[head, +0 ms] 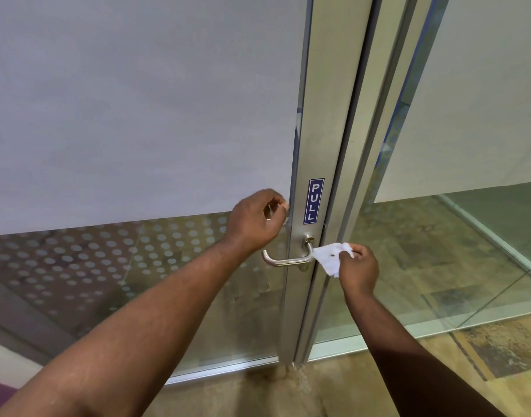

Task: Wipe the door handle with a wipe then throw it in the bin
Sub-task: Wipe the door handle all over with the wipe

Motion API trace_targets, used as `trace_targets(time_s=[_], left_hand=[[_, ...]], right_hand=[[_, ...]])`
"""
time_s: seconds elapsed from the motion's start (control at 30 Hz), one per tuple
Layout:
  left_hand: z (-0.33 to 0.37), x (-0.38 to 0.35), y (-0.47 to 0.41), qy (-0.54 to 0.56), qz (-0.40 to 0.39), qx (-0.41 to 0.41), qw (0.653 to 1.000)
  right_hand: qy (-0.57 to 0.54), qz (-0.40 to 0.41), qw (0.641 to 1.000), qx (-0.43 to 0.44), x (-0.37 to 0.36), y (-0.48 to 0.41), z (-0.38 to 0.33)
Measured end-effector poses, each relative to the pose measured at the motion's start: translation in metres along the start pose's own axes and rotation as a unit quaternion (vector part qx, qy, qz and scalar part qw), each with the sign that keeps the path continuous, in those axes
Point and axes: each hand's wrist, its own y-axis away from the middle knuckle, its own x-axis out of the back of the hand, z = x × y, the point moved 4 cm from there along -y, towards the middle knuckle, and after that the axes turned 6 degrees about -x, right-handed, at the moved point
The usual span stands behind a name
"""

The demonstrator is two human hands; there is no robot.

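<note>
A silver lever door handle (283,260) juts left from the metal stile of a glass door, below a blue PULL sticker (314,201). My right hand (359,269) pinches a white wipe (329,257) just right of the handle's base; the wipe's left corner touches the handle near its pivot. My left hand (256,219) hovers above the handle's free end with curled fingers against the glass edge; whether it holds something small I cannot tell. No bin is in view.
The frosted glass door (138,115) fills the left, with a dotted clear band lower down. A metal frame (357,145) and a fixed glass panel (453,236) stand to the right. Patterned carpet (484,350) covers the floor.
</note>
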Motion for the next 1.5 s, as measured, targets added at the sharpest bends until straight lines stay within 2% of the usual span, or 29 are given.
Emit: trace_targets(time_s=[0.07,0.13,0.23,0.4,0.53,0.67,0.73,0.8,0.9,1.07,1.2,1.37,1.5], left_hand=[[0.019,0.012,-0.012,-0.059,0.032,-0.115,0.991],[0.036,0.021,-0.024,-0.101,0.054,-0.219,0.969],[0.048,0.030,-0.044,-0.171,0.064,-0.311,0.933],[0.044,0.042,-0.066,-0.248,0.054,-0.363,0.897],[0.030,0.047,-0.076,-0.267,0.034,-0.364,0.892],[0.020,0.046,-0.079,-0.284,0.030,-0.369,0.885],[0.018,0.044,-0.081,-0.290,0.034,-0.371,0.882],[0.016,0.044,-0.081,-0.291,0.039,-0.373,0.880],[0.015,0.043,-0.082,-0.291,0.039,-0.375,0.879],[0.016,0.044,-0.081,-0.296,0.038,-0.378,0.876],[0.016,0.043,-0.081,-0.302,0.042,-0.379,0.874],[0.014,0.043,-0.082,-0.309,0.040,-0.379,0.871],[0.014,0.042,-0.081,-0.305,0.037,-0.377,0.874]], right_hand=[[0.013,0.023,0.999,0.031,0.002,-0.002,0.003],[0.019,0.014,0.998,0.063,-0.003,0.001,0.003],[0.027,-0.015,0.993,0.117,-0.020,0.008,0.003],[0.076,-0.058,0.973,0.210,-0.052,0.019,0.001],[0.133,-0.102,0.955,0.243,-0.067,0.028,0.009],[0.219,-0.106,0.894,0.376,-0.068,0.034,0.009],[0.252,-0.109,0.874,0.402,-0.067,0.031,0.009],[0.255,-0.103,0.874,0.401,-0.066,0.028,0.009],[0.215,-0.095,0.896,0.377,-0.067,0.029,0.009],[0.119,-0.056,0.964,0.229,-0.065,0.022,0.018],[0.076,-0.051,0.972,0.218,-0.065,0.018,0.016],[0.088,-0.077,0.960,0.253,-0.073,0.016,0.005],[0.050,-0.062,0.973,0.216,-0.074,0.008,0.002]])
